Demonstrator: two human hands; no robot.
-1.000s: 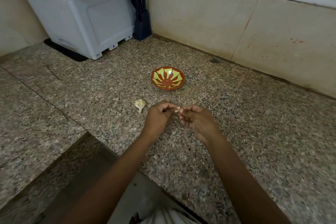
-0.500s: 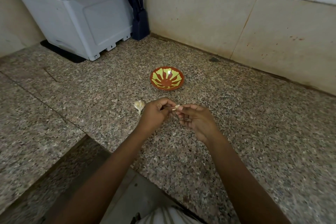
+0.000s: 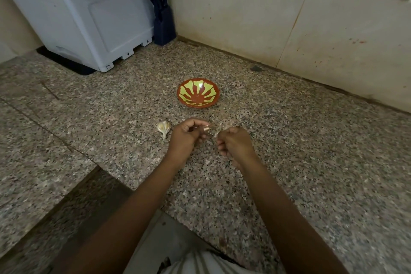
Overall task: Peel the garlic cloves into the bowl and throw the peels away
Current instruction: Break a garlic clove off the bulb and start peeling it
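Fingers (image 3: 200,121) newly apart; perhaps papery peel (image 3: 211,133)

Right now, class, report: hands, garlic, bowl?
Hands: left hand pinches garlic clove, right hand pinches its peel, blurred; bowl empty; garlic piece lies beside left hand.

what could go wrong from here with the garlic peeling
1. Both hands work above bare counter, short of the bowl; the small garlic clove pinched in the left hand might slip onto the granite.
2. The thin peel that the right hand seems to pull could drop and be hard to spot on speckled stone.
3. The unpeeled garlic piece lies beside the left hand and could get knocked.
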